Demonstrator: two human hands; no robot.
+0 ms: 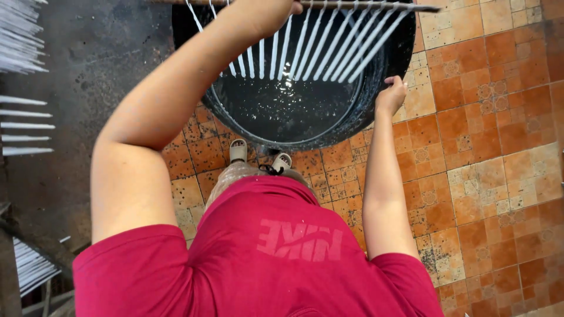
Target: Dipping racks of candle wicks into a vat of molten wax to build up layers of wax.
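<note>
My left hand (267,12) closed round wooden bar (364,6), row of white tapers (329,50) hanging from it over black vat (385,88) of dark liquid. My right hand (392,94) grips vat rim, fingers curled. Risk: bar tilts, tapers swing, touch rim or stick together. Tiled floor (499,147) open on right; more tapers racked (23,123) close on left.

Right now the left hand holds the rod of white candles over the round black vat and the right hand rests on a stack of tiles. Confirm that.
Wrong in one respect. The right hand rests on the rim of the round black vat, not on a stack of tiles. The head view shows it. The left hand does hold the rod of white candles over that vat.
</note>
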